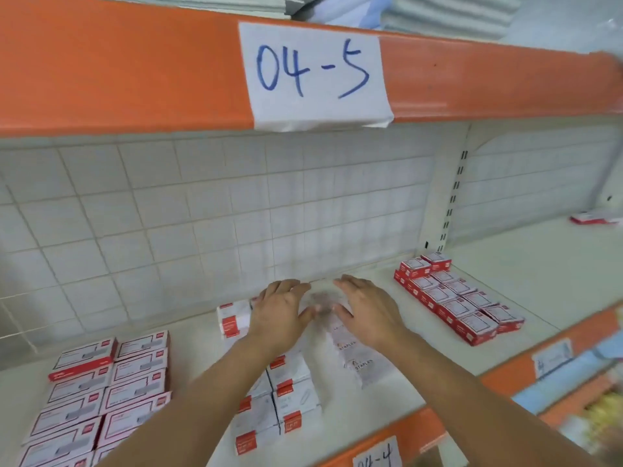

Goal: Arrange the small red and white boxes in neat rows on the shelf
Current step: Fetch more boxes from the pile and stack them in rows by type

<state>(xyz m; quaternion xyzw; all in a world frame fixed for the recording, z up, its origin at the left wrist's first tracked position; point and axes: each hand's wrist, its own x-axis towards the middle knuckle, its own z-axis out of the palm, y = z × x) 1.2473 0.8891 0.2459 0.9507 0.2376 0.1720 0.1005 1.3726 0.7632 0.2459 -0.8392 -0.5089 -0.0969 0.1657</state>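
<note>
Small red and white boxes lie on a pale shelf [438, 375]. In the middle, a row of white boxes with red ends [290, 392] runs from front to back, next to a column of white staple boxes [357, 355]. My left hand [279, 311] lies flat, fingers straight, over the far end of the middle row. My right hand [367, 308] lies flat beside it, over the far end of the staple column; the box between the hands is blurred. A white box with a red end [232, 318] stands just left of my left hand.
A block of flat red-edged boxes [91, 392] fills the front left. Two neat rows of red boxes [455, 298] sit at the right. One more red box [593, 219] lies far right. Behind is a white grid back panel [202, 214]; overhead an orange beam with label "04-5" [313, 72].
</note>
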